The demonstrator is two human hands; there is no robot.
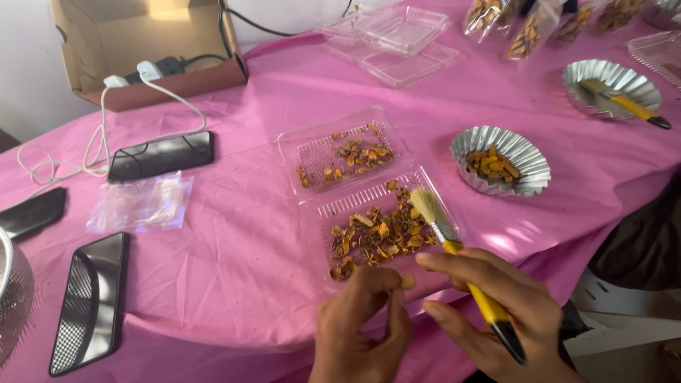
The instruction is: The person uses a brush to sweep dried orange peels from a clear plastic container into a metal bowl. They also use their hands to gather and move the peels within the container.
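right hand (496, 312) grips yellow brush (461, 262) over clear tray (340, 206) w/ dried pieces (379, 234), left hand (362, 319) pinches one piece (408, 281).

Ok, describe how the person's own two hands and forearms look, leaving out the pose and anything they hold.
Both the left hand and the right hand are bare: no gloves, and no rings, watch or bracelet show. No sleeve is visible on either wrist before the picture's lower edge cuts them off. The fingernails look short and unpainted. The forearms are out of view.
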